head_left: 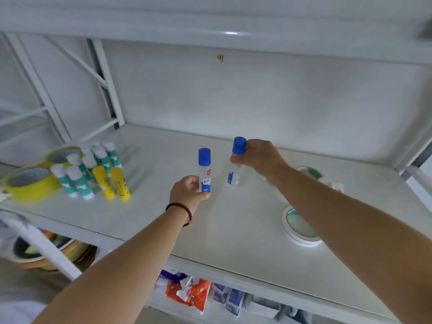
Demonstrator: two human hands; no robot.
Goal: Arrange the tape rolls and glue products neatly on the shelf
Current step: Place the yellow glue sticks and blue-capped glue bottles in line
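Over the middle of the white shelf (145,213), my left hand (187,191) grips the lower part of a clear glue bottle with a blue cap (204,167), held upright. My right hand (259,157) holds a second blue-capped glue bottle (236,169) just below its cap, slightly tilted, a little to the right of the first. At the shelf's left stand several green-and-white glue sticks (79,181), two yellow glue sticks (114,182) and two yellow tape rolls (32,183). A white tape roll (300,224) lies flat beside my right forearm; another roll (308,171) is partly hidden behind it.
The shelf has a white back panel (257,101) and another shelf board above (210,22). White frame posts (107,83) stand at the left. Below the shelf are packaged goods (189,293) and bowls (46,253). A small item (336,185) lies near the right wrist.
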